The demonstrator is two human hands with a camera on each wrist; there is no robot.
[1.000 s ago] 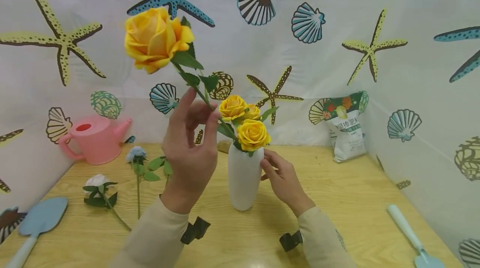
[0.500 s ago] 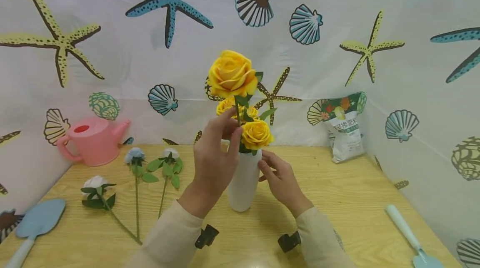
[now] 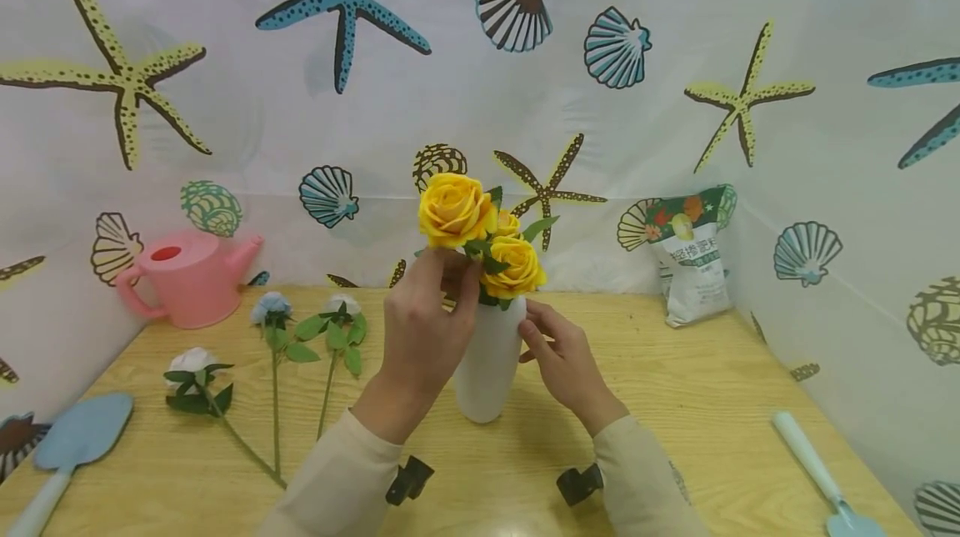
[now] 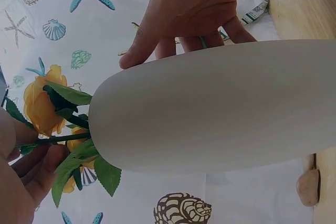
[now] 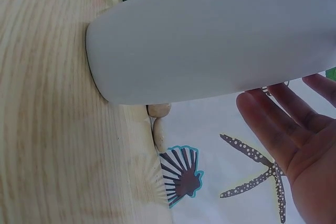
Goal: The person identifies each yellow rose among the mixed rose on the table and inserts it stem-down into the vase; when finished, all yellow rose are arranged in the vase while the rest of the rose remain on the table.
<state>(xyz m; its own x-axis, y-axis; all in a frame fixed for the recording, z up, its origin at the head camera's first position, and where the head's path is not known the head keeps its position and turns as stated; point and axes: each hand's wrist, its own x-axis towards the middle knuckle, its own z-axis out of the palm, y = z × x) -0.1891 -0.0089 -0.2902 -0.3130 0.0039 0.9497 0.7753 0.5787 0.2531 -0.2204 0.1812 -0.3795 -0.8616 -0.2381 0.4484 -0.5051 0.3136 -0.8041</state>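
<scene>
My left hand [image 3: 425, 328] pinches the stem of a yellow rose [image 3: 453, 210] just above the mouth of a white vase [image 3: 486, 366]. In the left wrist view the green stem [image 4: 63, 138] runs from those fingertips into the vase opening. Other yellow roses [image 3: 514, 267] stand in the vase, partly behind the held bloom. At the vase's upper right side, my right hand [image 3: 566, 362] touches it with fingertips and thumb. The right wrist view shows fairly straight fingers [image 5: 268, 121] against the smooth wall, and the vase base on the table.
White roses [image 3: 193, 362] and a blue rose [image 3: 272, 308] lie on the wooden table [image 3: 660, 404], left. A pink watering can [image 3: 197, 283] stands behind them. Pale blue shovels [image 3: 84, 433] lie at both sides. A fertiliser bag [image 3: 693, 262] leans at back right.
The left hand has brought the yellow rose from upper left over to the vase and lowered it, stem into the opening. The right hand has stayed at the vase's side.
</scene>
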